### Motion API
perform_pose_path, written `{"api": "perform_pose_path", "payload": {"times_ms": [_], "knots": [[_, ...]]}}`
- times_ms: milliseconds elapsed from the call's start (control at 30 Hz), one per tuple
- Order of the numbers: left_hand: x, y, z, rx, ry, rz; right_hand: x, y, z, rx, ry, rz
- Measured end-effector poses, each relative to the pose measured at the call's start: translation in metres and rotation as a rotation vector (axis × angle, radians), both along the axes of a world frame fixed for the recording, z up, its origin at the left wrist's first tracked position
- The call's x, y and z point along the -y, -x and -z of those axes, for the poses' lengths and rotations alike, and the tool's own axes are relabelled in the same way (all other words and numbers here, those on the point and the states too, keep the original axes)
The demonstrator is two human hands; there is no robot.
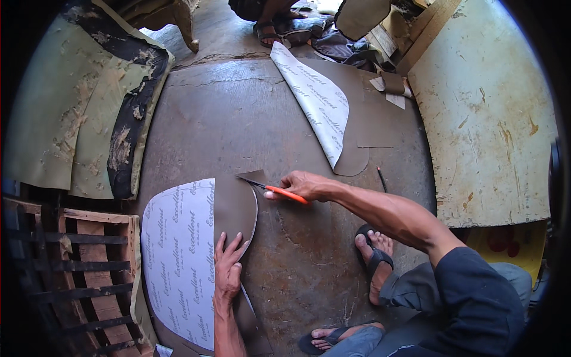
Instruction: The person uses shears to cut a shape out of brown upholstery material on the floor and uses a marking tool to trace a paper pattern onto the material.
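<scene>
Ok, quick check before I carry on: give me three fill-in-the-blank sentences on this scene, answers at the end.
1. The right hand holds the scissors by their ____ handles.
2. The left hand lies on the ____ sheet.
3. The wooden frame is on the person's ____ side.

Missing words: orange; brown; left.

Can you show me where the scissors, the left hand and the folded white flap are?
Scissors [288, 193]: head view, on the orange handle.
Left hand [227, 268]: head view, on the back of the hand.
Folded white flap [321, 104]: head view, on the middle of its white side.
</scene>
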State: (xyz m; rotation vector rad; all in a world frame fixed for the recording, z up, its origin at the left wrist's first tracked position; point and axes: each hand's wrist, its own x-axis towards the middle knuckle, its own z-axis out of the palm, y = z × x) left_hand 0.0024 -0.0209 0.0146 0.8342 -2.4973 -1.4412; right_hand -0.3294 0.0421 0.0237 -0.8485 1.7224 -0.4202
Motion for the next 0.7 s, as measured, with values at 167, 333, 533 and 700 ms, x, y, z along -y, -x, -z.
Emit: {"api": "perform_pose_path", "payload": {"times_ms": [167, 333, 533, 700], "knots": [[0.0, 0.001, 0.0, 0.007, -0.02, -0.01, 0.007, 0.012, -0.007, -0.037, 0.008, -0.075], [0.001, 0.0, 0.003, -0.006, -0.015, -0.007, 0.023, 0.025, -0.007, -0.028, 0.011, -0.157], [0.0, -0.002, 0.005, -0.029, 0.014, -0.019, 0.032, 0.034, -0.001, -0.04, 0.075, -0.221], [0.0, -0.001, 0.005, -0.03, 0.005, -0.026, 0.049, 0.041, -0.008, -0.043, -0.003, -0.266]]}}
